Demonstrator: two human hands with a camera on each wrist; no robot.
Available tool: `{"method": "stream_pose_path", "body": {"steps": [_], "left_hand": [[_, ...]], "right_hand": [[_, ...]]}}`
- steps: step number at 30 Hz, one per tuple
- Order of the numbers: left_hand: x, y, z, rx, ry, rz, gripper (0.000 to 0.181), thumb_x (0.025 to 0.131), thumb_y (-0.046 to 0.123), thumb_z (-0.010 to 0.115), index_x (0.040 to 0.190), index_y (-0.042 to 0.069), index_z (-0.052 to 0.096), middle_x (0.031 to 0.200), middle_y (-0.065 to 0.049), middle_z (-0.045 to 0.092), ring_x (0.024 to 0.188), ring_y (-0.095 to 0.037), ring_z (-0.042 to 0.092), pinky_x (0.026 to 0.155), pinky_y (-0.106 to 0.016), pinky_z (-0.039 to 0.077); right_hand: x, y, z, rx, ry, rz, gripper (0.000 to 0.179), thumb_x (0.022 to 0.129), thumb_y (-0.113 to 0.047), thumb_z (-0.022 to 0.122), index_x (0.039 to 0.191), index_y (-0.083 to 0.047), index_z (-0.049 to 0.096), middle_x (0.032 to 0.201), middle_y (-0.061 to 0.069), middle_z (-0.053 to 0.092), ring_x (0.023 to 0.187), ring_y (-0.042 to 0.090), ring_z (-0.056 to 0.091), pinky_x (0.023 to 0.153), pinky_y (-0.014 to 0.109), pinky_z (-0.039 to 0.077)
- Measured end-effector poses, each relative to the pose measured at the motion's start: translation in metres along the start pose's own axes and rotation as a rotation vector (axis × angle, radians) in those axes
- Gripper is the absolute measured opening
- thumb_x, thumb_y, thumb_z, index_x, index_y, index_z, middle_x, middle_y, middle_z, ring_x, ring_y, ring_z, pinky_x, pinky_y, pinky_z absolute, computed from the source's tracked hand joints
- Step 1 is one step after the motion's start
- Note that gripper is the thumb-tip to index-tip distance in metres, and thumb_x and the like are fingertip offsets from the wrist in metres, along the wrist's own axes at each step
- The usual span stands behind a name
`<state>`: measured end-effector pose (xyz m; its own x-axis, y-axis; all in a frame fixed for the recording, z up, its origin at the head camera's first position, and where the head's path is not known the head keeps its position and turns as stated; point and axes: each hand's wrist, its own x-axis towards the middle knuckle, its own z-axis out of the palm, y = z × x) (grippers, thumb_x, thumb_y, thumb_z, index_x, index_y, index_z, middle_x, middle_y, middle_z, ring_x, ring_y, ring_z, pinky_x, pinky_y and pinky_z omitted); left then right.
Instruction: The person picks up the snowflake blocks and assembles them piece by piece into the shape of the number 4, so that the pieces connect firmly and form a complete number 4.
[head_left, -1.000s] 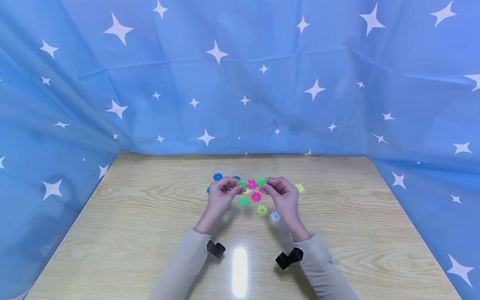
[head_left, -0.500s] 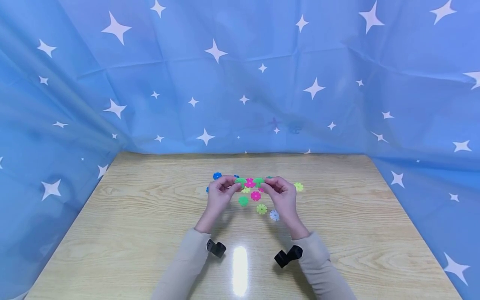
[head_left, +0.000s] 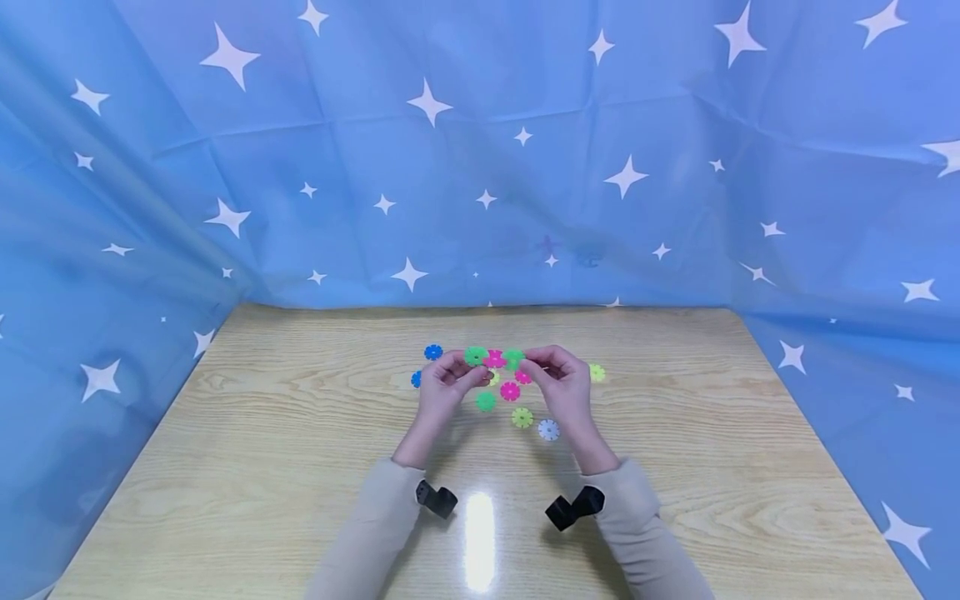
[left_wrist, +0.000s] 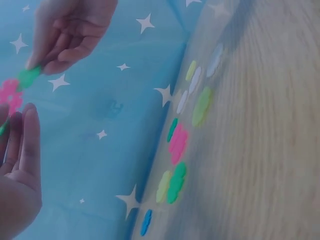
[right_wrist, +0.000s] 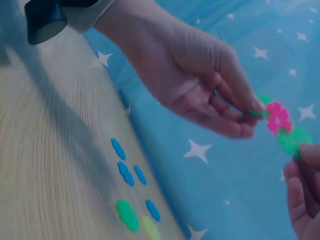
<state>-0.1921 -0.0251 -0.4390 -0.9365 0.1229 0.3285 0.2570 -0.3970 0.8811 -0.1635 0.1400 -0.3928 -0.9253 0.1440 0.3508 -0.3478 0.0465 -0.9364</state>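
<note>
Three notched plastic snowflake discs are joined in a row between the hands, a pink disc point(head_left: 494, 359) with a green disc on either side. My left hand point(head_left: 441, 390) pinches the left green disc point(head_left: 476, 356); the thumb on it shows in the right wrist view. At the opposite end, my right hand point(head_left: 564, 387) grips the right green disc point(head_left: 513, 359) between thumb and fingers. The left wrist view shows the pink disc point(left_wrist: 10, 95) mid-row, against the blue cloth. The row is held up above the table, and fingers cover parts of both green discs.
Loose discs lie on the wooden table point(head_left: 300, 433) below the hands: a green disc point(head_left: 486, 401), a pink disc point(head_left: 510, 391), a yellow-green disc point(head_left: 522, 417), a pale disc point(head_left: 548, 429) and several blue discs point(right_wrist: 126, 173). A starry blue cloth point(head_left: 480, 150) hangs behind.
Both hands have brought the joined discs slightly up and to the left. The left green disc now shows more of its face, and the left thumb sits lower below it.
</note>
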Motion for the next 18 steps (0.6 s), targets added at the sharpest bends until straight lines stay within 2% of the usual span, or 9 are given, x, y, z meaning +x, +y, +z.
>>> {"method": "stream_pose_path", "body": {"steps": [2,7,9,13,18], "left_hand": [[-0.001,-0.002,0.002,-0.018,-0.008,-0.018,0.013,0.082,-0.017,0.058,0.09,-0.007,0.062,0.08,0.003,0.069,0.073,-0.011,0.068,0.07,-0.027,0.059],[0.0,-0.006,0.009,-0.026,0.001,-0.034,0.008,0.084,-0.014,0.057,0.09,-0.011,0.063,0.078,0.003,0.069,0.073,-0.011,0.068,0.07,-0.028,0.059],[0.001,-0.006,0.011,-0.03,0.021,-0.047,0.01,0.085,-0.012,0.059,0.088,-0.005,0.065,0.077,0.003,0.069,0.072,-0.011,0.068,0.07,-0.028,0.059],[0.001,-0.007,0.012,-0.06,0.062,-0.062,0.025,0.085,-0.012,0.059,0.081,0.012,0.067,0.074,0.002,0.069,0.069,-0.011,0.068,0.069,-0.027,0.059],[0.002,-0.006,0.01,-0.067,0.085,-0.04,0.033,0.083,-0.014,0.058,0.078,0.017,0.069,0.074,0.003,0.069,0.068,-0.011,0.068,0.068,-0.027,0.059]], "right_hand": [[0.0,-0.001,0.004,0.002,0.005,-0.017,0.01,0.08,0.012,0.066,0.088,0.016,0.063,0.076,0.015,0.067,0.063,0.005,0.06,0.058,0.017,0.053],[-0.001,-0.004,0.012,-0.016,0.015,-0.02,0.009,0.08,0.011,0.067,0.087,0.015,0.064,0.076,0.012,0.067,0.062,0.006,0.059,0.057,0.015,0.051],[-0.002,-0.005,0.014,-0.013,0.015,-0.013,0.009,0.08,0.011,0.067,0.087,0.015,0.064,0.078,0.016,0.067,0.063,0.006,0.059,0.058,0.015,0.052],[-0.003,-0.008,0.016,-0.026,-0.004,-0.013,0.01,0.08,0.01,0.067,0.088,0.015,0.065,0.084,0.026,0.065,0.066,0.005,0.059,0.06,0.015,0.051],[-0.001,-0.003,0.01,-0.069,-0.059,-0.011,0.013,0.083,0.005,0.066,0.094,0.012,0.065,0.088,0.021,0.067,0.072,0.006,0.06,0.064,0.018,0.051]]}}
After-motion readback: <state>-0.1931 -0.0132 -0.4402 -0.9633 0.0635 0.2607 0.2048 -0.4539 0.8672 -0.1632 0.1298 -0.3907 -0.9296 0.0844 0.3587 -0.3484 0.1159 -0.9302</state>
